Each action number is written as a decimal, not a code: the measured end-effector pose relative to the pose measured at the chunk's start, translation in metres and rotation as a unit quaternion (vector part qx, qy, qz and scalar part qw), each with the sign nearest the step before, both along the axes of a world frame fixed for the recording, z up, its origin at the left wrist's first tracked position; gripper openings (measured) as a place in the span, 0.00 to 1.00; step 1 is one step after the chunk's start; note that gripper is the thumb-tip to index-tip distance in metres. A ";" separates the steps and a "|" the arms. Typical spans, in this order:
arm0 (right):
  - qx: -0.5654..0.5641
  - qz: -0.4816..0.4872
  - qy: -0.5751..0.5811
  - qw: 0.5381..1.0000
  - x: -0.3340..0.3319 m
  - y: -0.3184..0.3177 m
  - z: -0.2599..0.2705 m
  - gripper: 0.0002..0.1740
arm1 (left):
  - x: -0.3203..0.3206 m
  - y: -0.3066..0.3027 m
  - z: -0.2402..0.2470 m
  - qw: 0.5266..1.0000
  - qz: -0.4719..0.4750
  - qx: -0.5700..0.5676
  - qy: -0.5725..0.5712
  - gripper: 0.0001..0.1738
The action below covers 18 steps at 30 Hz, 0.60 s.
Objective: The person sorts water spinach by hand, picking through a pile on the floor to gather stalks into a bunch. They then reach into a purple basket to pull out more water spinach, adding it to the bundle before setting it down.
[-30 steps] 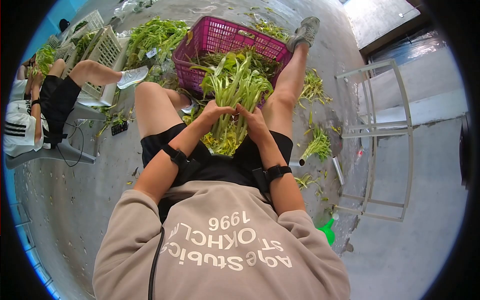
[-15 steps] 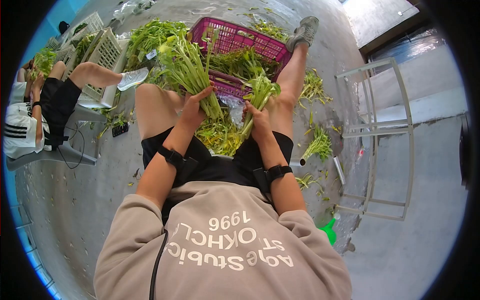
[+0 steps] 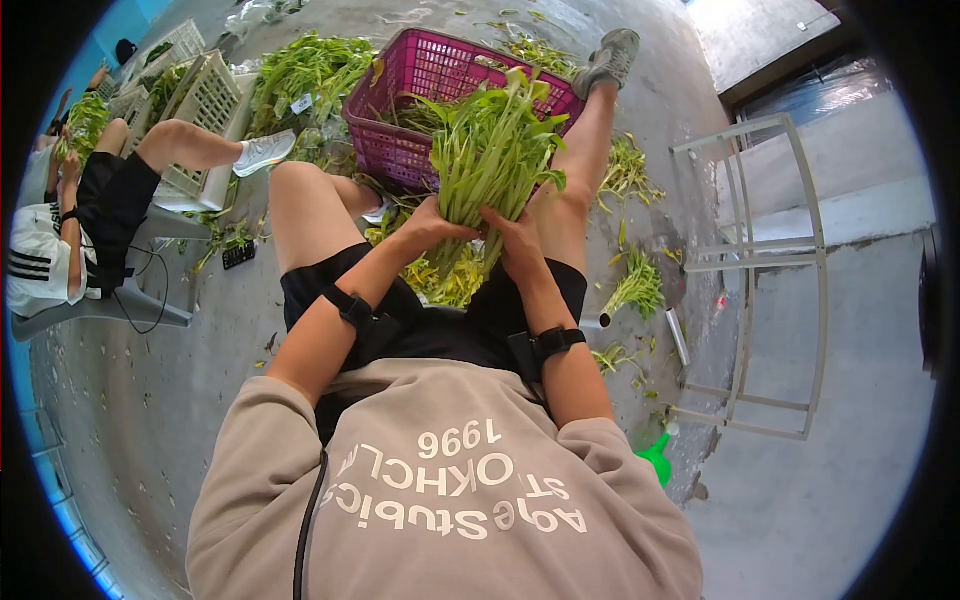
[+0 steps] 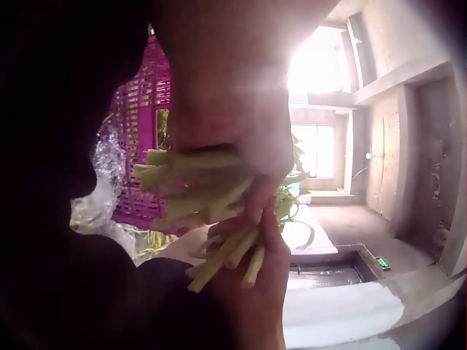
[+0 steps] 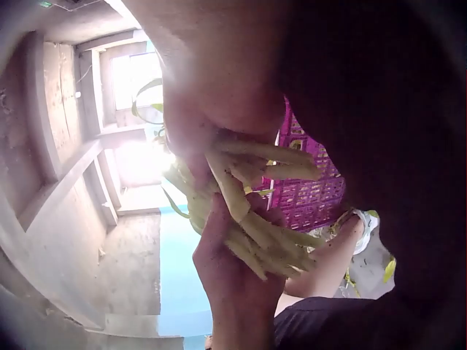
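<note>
A bunch of leafy green stalks [image 3: 490, 150] rises between the two hands, leaves away from the body, in front of the crate. My left hand [image 3: 430, 225] grips its lower left side, and my right hand [image 3: 515, 242] holds the right side, the hands nearly touching. Cut stalk ends [image 4: 197, 182] jut from under the left hand in the left wrist view, beside a smaller group of stalks [image 4: 232, 255] in the right hand. In the right wrist view stalk ends [image 5: 266, 240] poke out past both hands. The leaves hide some fingertips.
A magenta crate [image 3: 385, 150] with greens stands beyond the knees. Yellowed leaves [image 3: 455, 280] lie between the thighs. Leafy piles [image 3: 310, 80], white crates [image 3: 215, 100] and a seated person [image 3: 80, 220] are at left; a metal frame [image 3: 745, 265] is at right.
Half a second ago the hands were apart, each with its own bunch. They have come together over the lap, and the left hand's bunch has moved right to join the right's.
</note>
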State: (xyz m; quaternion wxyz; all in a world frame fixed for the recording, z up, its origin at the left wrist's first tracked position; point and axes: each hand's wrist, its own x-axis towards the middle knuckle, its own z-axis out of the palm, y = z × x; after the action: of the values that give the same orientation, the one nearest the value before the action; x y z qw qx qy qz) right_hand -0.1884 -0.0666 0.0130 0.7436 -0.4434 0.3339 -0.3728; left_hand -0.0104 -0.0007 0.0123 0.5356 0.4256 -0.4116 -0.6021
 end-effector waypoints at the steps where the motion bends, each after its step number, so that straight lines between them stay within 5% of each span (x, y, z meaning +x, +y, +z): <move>1: 0.000 0.011 0.004 1.000 -0.001 0.000 0.002 0.17 | 0.001 0.000 -0.001 1.000 0.000 0.000 0.000 0.30; 7: -0.009 0.020 0.011 1.000 0.003 0.001 0.000 0.20 | 0.006 -0.003 -0.013 0.999 -0.018 0.036 -0.012 0.32; 13: -0.018 0.031 0.044 0.998 0.006 0.003 0.002 0.24 | 0.003 -0.006 -0.026 0.995 -0.028 -0.070 -0.061 0.41; 18: -0.064 0.040 0.067 0.995 0.010 0.006 0.006 0.25 | 0.001 -0.003 -0.016 0.965 -0.024 -0.140 -0.220 0.42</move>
State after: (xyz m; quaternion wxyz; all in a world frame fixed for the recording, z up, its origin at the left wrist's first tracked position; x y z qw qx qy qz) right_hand -0.1787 -0.0603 0.0190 0.7040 -0.5269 0.3404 -0.3331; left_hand -0.0091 -0.0037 -0.0040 0.4717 0.4582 -0.6097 -0.4425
